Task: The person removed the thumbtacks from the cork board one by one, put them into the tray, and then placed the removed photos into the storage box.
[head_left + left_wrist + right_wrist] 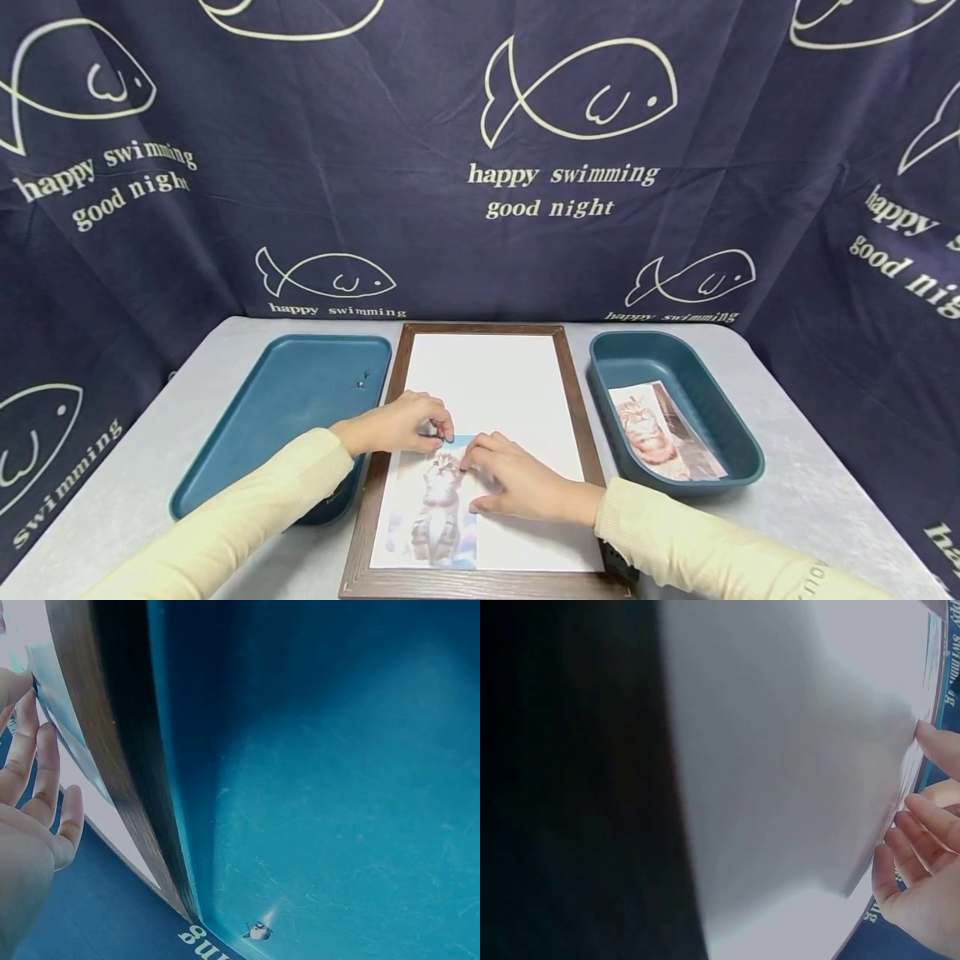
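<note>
A cat picture (438,508) lies on the lower left of a white board (487,375) with a brown wooden frame. My left hand (405,423) is at the picture's top edge. In the left wrist view, thumb and forefinger of that hand (30,772) pinch a small dark object (34,684), its kind too small to tell. Along the picture's right side, my right hand (517,479) touches the paper with bent, spread fingers. The right wrist view shows the fingertips of this hand (922,855) against the edge of the sheet (795,772).
Left of the board is a shallow blue tray (300,408) with a small shiny piece (361,384) near its right side. A deeper blue bin (720,408) to the right holds cat pictures (652,433). A dark fish-patterned cloth (570,250) hangs behind the table.
</note>
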Action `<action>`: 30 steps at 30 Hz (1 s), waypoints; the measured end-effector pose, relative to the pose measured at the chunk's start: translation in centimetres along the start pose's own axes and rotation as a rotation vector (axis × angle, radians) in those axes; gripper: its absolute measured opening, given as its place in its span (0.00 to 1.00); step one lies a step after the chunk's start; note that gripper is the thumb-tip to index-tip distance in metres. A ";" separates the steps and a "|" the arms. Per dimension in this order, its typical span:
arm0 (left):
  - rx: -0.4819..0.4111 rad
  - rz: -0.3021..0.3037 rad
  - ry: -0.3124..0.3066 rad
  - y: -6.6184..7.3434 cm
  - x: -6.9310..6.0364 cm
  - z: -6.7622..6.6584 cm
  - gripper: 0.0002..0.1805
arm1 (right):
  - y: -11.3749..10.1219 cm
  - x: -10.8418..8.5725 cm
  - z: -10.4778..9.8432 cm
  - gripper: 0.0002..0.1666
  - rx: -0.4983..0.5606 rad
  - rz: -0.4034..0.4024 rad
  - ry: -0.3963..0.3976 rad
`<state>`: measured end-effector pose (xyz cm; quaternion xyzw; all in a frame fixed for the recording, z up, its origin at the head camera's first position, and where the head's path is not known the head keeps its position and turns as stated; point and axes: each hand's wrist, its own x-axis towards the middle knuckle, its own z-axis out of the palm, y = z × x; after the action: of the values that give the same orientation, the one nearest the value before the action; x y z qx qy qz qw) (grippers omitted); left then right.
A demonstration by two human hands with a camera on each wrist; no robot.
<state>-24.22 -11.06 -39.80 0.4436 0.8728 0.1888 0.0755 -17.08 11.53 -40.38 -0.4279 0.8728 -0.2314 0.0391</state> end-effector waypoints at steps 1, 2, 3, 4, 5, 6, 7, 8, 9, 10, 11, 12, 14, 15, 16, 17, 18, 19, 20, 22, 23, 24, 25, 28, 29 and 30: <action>-0.002 -0.003 -0.002 0.0 0.0 0.0 0.05 | 0.0 0.0 0.0 0.25 0.002 -0.001 0.002; -0.004 -0.008 -0.005 0.0 0.0 0.0 0.05 | 0.0 0.0 0.0 0.25 0.000 0.000 0.002; -0.006 -0.016 -0.011 0.0 0.0 0.0 0.05 | 0.1 0.0 0.1 0.25 -0.001 0.000 0.003; -0.008 -0.024 -0.016 0.1 0.0 0.0 0.05 | 0.1 0.0 0.1 0.24 -0.001 0.001 0.001; -0.012 -0.036 -0.021 0.1 -0.1 -0.1 0.05 | 0.1 0.0 0.1 0.24 0.003 0.009 -0.006; -0.013 -0.041 -0.025 0.1 -0.1 -0.1 0.05 | 0.1 0.0 0.1 0.24 0.003 0.012 -0.010; -0.015 -0.045 -0.028 0.2 -0.1 -0.1 0.05 | 0.1 0.0 0.1 0.24 0.006 0.017 -0.016; -0.016 -0.048 -0.031 0.2 -0.1 -0.2 0.05 | 0.1 0.0 0.1 0.24 0.010 0.025 -0.023; -0.015 -0.052 -0.033 0.2 -0.1 -0.2 0.05 | 0.1 0.0 0.0 0.24 0.016 0.031 -0.030; -0.016 -0.055 -0.034 0.3 -0.1 -0.2 0.05 | 0.1 0.0 0.0 0.24 0.019 0.034 -0.036; -0.017 -0.056 -0.035 0.3 -0.1 -0.2 0.05 | 0.0 0.0 0.0 0.24 0.024 0.039 -0.042; -0.017 -0.057 -0.035 0.3 -0.1 -0.2 0.05 | 0.0 0.0 0.0 0.24 0.025 0.039 -0.045; -0.015 -0.052 -0.034 0.3 -0.1 -0.3 0.05 | 0.1 0.0 0.0 0.25 0.029 0.043 -0.052; -0.015 -0.052 -0.033 0.3 0.0 -0.3 0.05 | 0.1 0.0 0.0 0.25 0.028 0.044 -0.054; -0.017 -0.052 -0.033 0.3 0.0 -0.3 0.06 | 0.1 0.0 0.0 0.25 0.027 0.043 -0.054; -0.020 -0.052 -0.033 0.3 0.0 -0.3 0.06 | 0.1 0.0 0.0 0.25 0.028 0.045 -0.056; -0.024 -0.052 -0.032 0.3 0.0 -0.3 0.06 | 0.1 0.0 0.0 0.25 0.027 0.046 -0.056; -0.026 -0.052 -0.031 0.3 0.0 -0.3 0.06 | 0.1 0.0 -0.1 0.25 0.028 0.046 -0.056; -0.029 -0.051 -0.029 0.3 -0.1 -0.2 0.06 | 0.1 0.0 -0.1 0.24 0.027 0.045 -0.055; -0.039 -0.053 -0.026 0.2 -0.1 -0.2 0.06 | 0.1 0.0 -0.1 0.24 0.026 0.041 -0.055; -0.043 -0.052 -0.023 0.2 -0.1 -0.2 0.06 | 0.1 0.0 -0.1 0.24 0.025 0.041 -0.055; -0.046 -0.051 -0.021 0.2 -0.1 -0.2 0.06 | 0.1 0.0 -0.1 0.24 0.024 0.041 -0.056; -0.048 -0.052 -0.019 0.1 -0.1 -0.2 0.06 | 0.1 0.0 -0.2 0.24 0.025 0.042 -0.058; -0.060 -0.048 -0.014 0.1 -0.2 -0.2 0.06 | 0.1 0.0 -0.2 0.24 0.026 0.041 -0.058; -0.062 -0.047 -0.013 0.1 -0.2 -0.3 0.06 | 0.1 0.0 -0.2 0.24 0.024 0.040 -0.057; -0.065 -0.044 -0.012 0.0 -0.2 -0.3 0.06 | 0.1 0.0 -0.2 0.24 0.023 0.038 -0.056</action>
<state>-24.18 -11.25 -39.53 0.4229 0.8753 0.2127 0.0990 -17.22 11.68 -40.23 -0.4172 0.8766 -0.2286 0.0729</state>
